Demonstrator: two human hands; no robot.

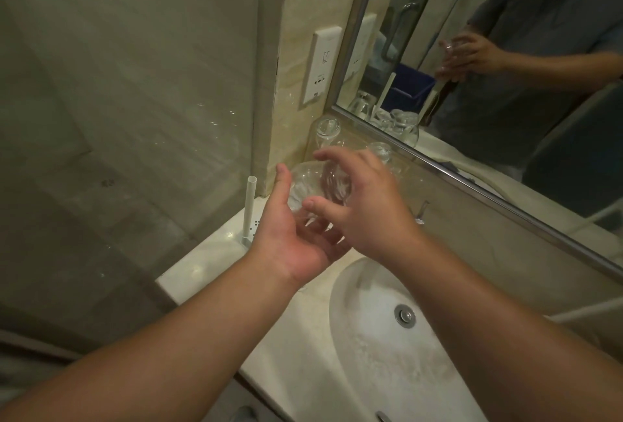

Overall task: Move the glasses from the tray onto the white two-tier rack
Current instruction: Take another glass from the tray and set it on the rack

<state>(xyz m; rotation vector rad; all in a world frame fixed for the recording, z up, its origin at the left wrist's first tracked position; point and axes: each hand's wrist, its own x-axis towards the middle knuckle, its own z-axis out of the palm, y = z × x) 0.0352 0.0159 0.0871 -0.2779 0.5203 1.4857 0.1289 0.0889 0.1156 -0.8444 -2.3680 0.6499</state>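
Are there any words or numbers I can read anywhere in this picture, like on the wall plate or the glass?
No words or numbers can be read.
Wall socket plate: small dark marks, too blurred to read.
White rack: a patch of tiny dark dots by its post, holes or a pattern, not letters.
Glass held by the left hand and right hand: clear, no print visible.

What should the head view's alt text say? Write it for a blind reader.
Both hands, left hand and right hand, cup a clear glass above a counter beside a white sink. More glasses stand upside down below a mirror.
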